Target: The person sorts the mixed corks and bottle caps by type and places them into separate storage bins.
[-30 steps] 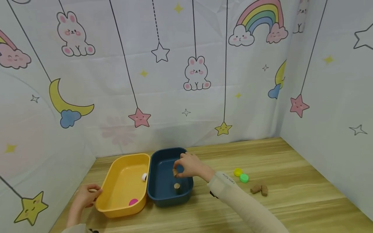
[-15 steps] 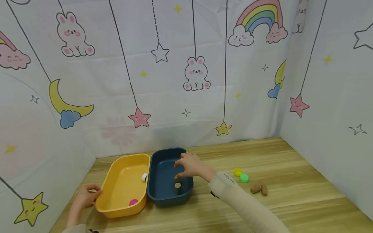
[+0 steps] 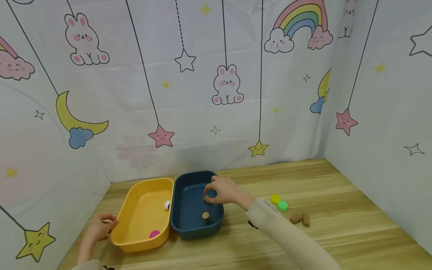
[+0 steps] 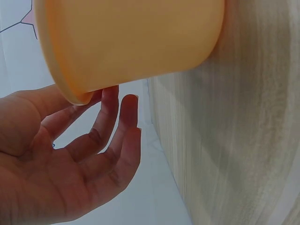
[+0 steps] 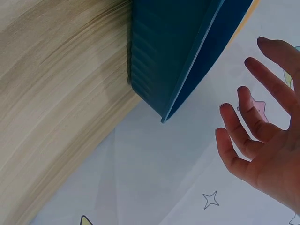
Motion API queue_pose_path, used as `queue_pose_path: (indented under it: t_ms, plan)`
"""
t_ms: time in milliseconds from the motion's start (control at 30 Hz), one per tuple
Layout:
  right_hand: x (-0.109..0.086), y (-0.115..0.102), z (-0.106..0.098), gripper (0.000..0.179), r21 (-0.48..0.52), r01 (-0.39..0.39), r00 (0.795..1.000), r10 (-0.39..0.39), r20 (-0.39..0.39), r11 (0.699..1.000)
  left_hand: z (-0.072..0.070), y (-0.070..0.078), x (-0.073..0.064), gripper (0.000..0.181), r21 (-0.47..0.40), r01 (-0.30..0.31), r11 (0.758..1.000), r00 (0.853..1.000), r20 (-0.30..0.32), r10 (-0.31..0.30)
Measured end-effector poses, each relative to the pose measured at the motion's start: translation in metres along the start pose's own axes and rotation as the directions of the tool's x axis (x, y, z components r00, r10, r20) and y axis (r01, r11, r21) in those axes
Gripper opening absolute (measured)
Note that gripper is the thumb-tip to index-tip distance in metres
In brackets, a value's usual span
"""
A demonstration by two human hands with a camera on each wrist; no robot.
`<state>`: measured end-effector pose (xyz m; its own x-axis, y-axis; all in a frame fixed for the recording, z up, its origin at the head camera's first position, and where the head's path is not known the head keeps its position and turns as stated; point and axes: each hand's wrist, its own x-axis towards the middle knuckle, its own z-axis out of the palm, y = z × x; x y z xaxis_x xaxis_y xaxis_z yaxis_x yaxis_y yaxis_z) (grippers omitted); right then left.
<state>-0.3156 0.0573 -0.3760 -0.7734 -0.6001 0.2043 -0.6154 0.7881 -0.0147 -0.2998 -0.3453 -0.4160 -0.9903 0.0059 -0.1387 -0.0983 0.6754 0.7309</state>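
My left hand (image 3: 101,227) grips the near left rim of the yellow bin (image 3: 123,210), thumb and forefinger at the rim and the other fingers loosely bent in the left wrist view. Over the right side of the dark blue bin (image 3: 189,232) hovers my right hand (image 3: 225,190). Its fingers are spread with nothing between them in the right wrist view. Beneath its thumb in the head view is a brown cork (image 3: 207,199), partly hidden. Another cork (image 3: 206,216) stands upright nearer the front of the blue bin.
The bins stand side by side. A magenta round cap (image 3: 154,234) and a small white-and-black piece (image 3: 167,205) lie in the yellow bin. To the right are a yellow cap (image 3: 275,199), a green cap (image 3: 282,206) and two corks (image 3: 305,220). Printed cloth walls surround the table.
My right hand has let go of a cork inside the blue bin and shifted slightly right. The left hand stays at the yellow bin's rim.
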Motion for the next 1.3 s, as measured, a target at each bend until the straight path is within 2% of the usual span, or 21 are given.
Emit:
queue_pose_path:
  t_ms: [267, 467, 767, 1067, 1300]
  plan:
    - [-0.006, 0.003, -0.009, 0.018, 0.114, 0.059, 0.997, -0.054, -0.047, 0.992, -0.001, -0.001, 0.0, 0.027, 0.008, -0.004, 1.0, 1.0, -0.012, 0.004]
    - [-0.012, 0.004, -0.019, 0.02, 0.153, 0.051, 0.997, -0.043, -0.057, 0.987, -0.001, 0.0, 0.001, 0.027, 0.008, 0.001, 1.0, 1.0, -0.004, -0.001]
    - [-0.025, 0.012, -0.031, 0.019, 0.131, 0.045, 0.996, -0.035, -0.08, 0.99, -0.003, 0.0, -0.001, 0.029, 0.014, 0.009, 1.0, 1.0, -0.005, -0.009]
    - [-0.045, 0.034, -0.026, 0.016, 0.104, 0.037, 0.994, -0.026, -0.104, 0.994, -0.002, 0.002, -0.002, 0.029, 0.013, 0.0, 1.0, 1.0, -0.014, 0.0]
    - [-0.064, 0.05, -0.023, 0.015, 0.093, 0.012, 0.996, -0.004, -0.089, 0.996, -0.001, 0.003, -0.002, 0.026, 0.031, 0.001, 1.0, 1.0, -0.018, -0.001]
